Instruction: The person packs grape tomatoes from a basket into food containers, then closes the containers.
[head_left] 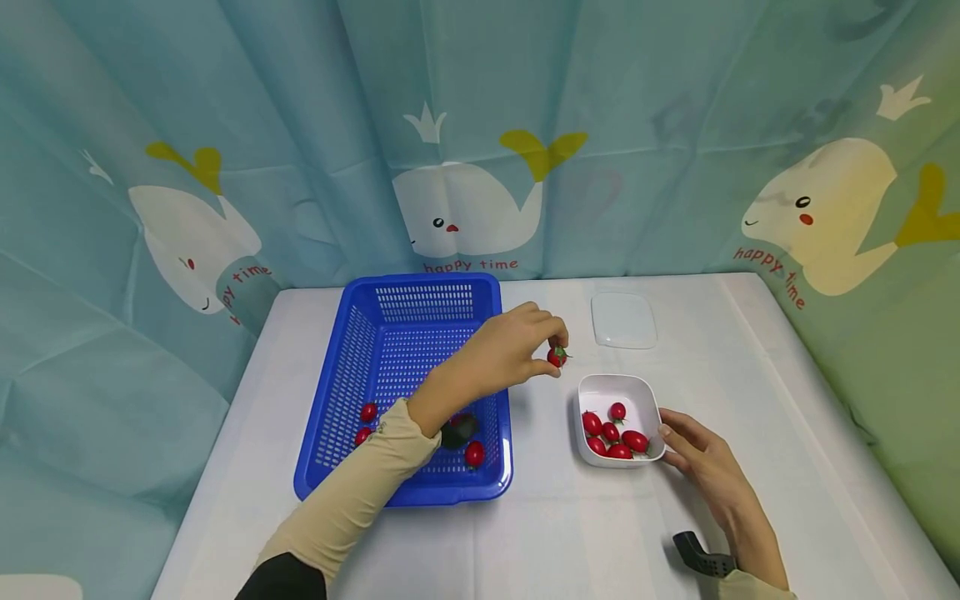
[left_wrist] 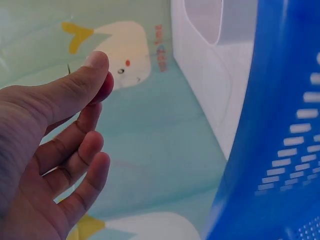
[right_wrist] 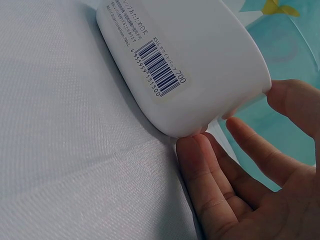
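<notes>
My left hand point(head_left: 517, 343) pinches a cherry tomato point(head_left: 557, 357) with a green stem between thumb and forefinger, in the air between the basket and the container. The left wrist view shows the tomato point(left_wrist: 104, 90) partly behind the thumb, the other fingers loosely bent. My right hand point(head_left: 703, 454) holds the near right corner of a white plastic container point(head_left: 619, 390). In the right wrist view the thumb lies on its rim and fingertips touch its lower side point(right_wrist: 200, 95). Several red cherry tomatoes point(head_left: 619, 452) lie inside the container.
A blue plastic basket point(head_left: 322, 417) stands on the left, partly hidden by my left arm. It holds a few cherry tomatoes point(head_left: 474, 454) and a dark green, rounded thing point(head_left: 459, 432). Behind the container lies a clear lid point(head_left: 624, 320) on the white-covered table point(head_left: 570, 533). A curtain point(head_left: 645, 208) hangs behind.
</notes>
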